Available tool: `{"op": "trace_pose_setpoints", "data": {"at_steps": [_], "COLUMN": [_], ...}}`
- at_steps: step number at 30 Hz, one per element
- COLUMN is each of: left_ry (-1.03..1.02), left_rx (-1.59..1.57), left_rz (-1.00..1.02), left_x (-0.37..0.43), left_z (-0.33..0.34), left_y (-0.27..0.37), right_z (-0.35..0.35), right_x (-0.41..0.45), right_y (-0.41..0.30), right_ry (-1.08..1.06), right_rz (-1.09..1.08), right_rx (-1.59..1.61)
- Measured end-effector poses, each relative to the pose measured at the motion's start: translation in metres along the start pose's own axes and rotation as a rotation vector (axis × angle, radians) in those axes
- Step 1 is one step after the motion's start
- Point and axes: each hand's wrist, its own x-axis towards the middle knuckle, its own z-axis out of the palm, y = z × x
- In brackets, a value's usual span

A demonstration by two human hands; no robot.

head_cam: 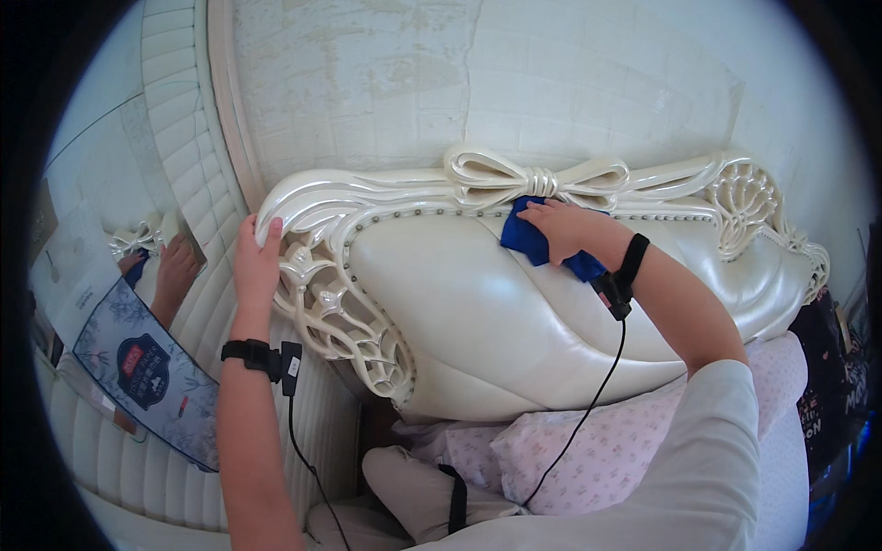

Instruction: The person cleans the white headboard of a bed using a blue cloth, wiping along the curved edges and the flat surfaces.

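A pearly white padded headboard (441, 282) with a carved, glossy frame spans the view before me. My left hand (258, 265) grips the frame's upper left corner (303, 203), thumb in front and the other fingers mostly hidden behind the edge. Just below the carved bow (541, 181) at the top centre, my right hand (570, 231) presses a blue cloth (525, 235) against the upholstery and the studded border. Part of the cloth hangs out beneath the palm towards the wrist.
Pillows with a flower print (592, 461) lie against the headboard's foot. At the left, a mirror (162, 268) and a printed tissue package (148, 375) stand by the ribbed white wall padding (182, 131). Black cables (586, 413) trail from both wrist-strapped devices. Dark printed fabric (823, 392) is at the right.
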Motion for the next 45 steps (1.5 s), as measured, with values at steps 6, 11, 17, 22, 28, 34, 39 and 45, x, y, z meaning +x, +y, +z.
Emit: {"op": "trace_pose_setpoints", "data": {"at_steps": [6, 11, 17, 22, 28, 34, 39, 45], "left_ry": [0.002, 0.006, 0.008, -0.001, 0.007, 0.001, -0.023, -0.006], "left_rx": [0.023, -0.011, -0.043, 0.015, 0.018, -0.028, -0.047, -0.035], "left_rz": [-0.039, 0.002, 0.000, 0.002, -0.033, 0.010, -0.016, 0.013], "left_x": [-0.003, 0.001, 0.001, 0.001, 0.000, 0.004, 0.005, 0.008], "left_z": [0.002, 0.007, 0.010, 0.002, 0.009, 0.007, 0.009, 0.003], "left_y": [0.006, -0.008, -0.004, -0.004, -0.003, -0.014, -0.018, -0.020], "right_z": [0.017, 0.041, 0.050, 0.053, 0.048, 0.058, 0.051, 0.057], "right_x": [0.004, 0.023, 0.039, 0.033, 0.027, 0.042, 0.012, 0.041], "right_y": [0.009, 0.016, 0.009, 0.003, 0.008, -0.002, 0.005, -0.023], "right_ry": [0.127, 0.455, 0.631, 0.550, 0.520, 0.604, 0.575, 0.700], "right_rz": [-0.006, -0.089, -0.011, 0.002, 0.102, 0.104, 0.099, 0.140], "right_rx": [0.273, 0.347, 0.309, 0.327, 0.366, 0.256, 0.510, 0.313]}}
